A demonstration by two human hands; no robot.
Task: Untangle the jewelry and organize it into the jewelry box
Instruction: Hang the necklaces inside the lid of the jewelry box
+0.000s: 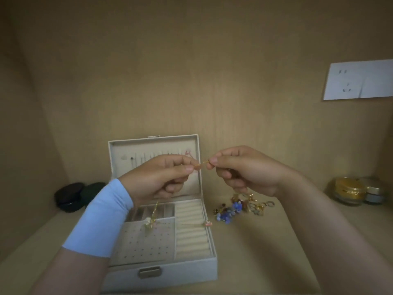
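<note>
A cream jewelry box point(161, 271) stands open on the wooden shelf, lid upright behind. My left hand point(159, 177) and my right hand point(244, 169) are raised above it, each pinching one end of a thin gold chain point(202, 163) stretched between thumb and forefinger. A chain strand with a pale charm point(150, 222) hangs from my left hand over the box's perforated earring panel. More gold pieces dangle under my right hand. A tangled pile of jewelry point(240, 207) with blue beads and gold rings lies on the shelf right of the box. A small pink piece point(207, 223) rests on the ring rolls.
Two dark round cases point(72, 196) sit at the back left. A glass jar with gold lid point(348, 190) and a smaller jar point(374, 194) stand at the right. A white wall socket point(359, 80) is on the back panel. Wooden walls close in on both sides.
</note>
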